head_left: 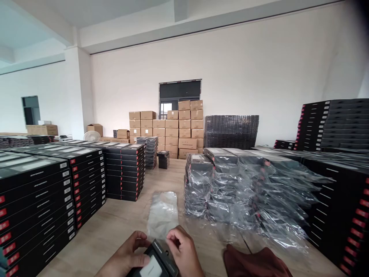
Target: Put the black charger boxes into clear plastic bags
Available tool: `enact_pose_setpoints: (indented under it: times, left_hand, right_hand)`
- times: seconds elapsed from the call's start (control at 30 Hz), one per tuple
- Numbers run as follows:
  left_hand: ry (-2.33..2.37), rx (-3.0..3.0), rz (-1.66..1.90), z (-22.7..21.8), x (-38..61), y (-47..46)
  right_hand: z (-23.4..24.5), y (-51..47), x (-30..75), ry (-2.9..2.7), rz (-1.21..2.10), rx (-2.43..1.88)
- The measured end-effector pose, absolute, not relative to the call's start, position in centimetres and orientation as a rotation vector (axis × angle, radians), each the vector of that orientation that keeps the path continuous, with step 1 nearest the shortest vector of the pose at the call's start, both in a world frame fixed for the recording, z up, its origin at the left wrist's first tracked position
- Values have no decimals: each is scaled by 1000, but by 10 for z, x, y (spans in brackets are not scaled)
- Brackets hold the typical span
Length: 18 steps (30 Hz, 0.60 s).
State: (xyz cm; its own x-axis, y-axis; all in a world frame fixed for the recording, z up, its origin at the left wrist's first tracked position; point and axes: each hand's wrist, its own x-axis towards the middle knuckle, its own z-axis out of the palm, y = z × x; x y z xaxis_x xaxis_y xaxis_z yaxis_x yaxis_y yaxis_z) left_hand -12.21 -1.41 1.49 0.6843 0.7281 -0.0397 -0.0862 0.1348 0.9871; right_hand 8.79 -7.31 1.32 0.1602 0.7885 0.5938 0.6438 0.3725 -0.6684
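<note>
At the bottom centre, my left hand grips a small black box with a pale panel on its face, its thumb lying across the front. The box is tilted, and its lower part runs out of the picture. My right hand is at the box's right edge with thumb and forefinger pinched together; whatever is between them is too small to make out. Just beyond both hands, clear plastic bags lie flat on the wooden tabletop.
Tall stacks of black boxes stand on the left. Plastic-wrapped boxes are piled to the right, with more black stacks beyond them. A dark red cloth lies at the lower right. Brown cartons rise by the back wall.
</note>
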Motion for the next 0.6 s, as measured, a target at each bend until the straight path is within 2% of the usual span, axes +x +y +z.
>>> enact_pose_setpoints:
  times: [0.23,0.4,0.53,0.6]
  left_hand:
    - [672,1460,780,24,-120,-19]
    - [720,1410,692,32,-115,-25]
    - [741,1415,722,33,-111,-27]
    - [747,1447,733,31,-109,-27]
  right_hand:
    - [26,-82,83,-1586,178,-1331]
    - [29,-83,81,-1712,87,-1327]
    - [26,-82,88,-1552,-70,-1554]
    - [21,-80,94,-1389,3,-1670]
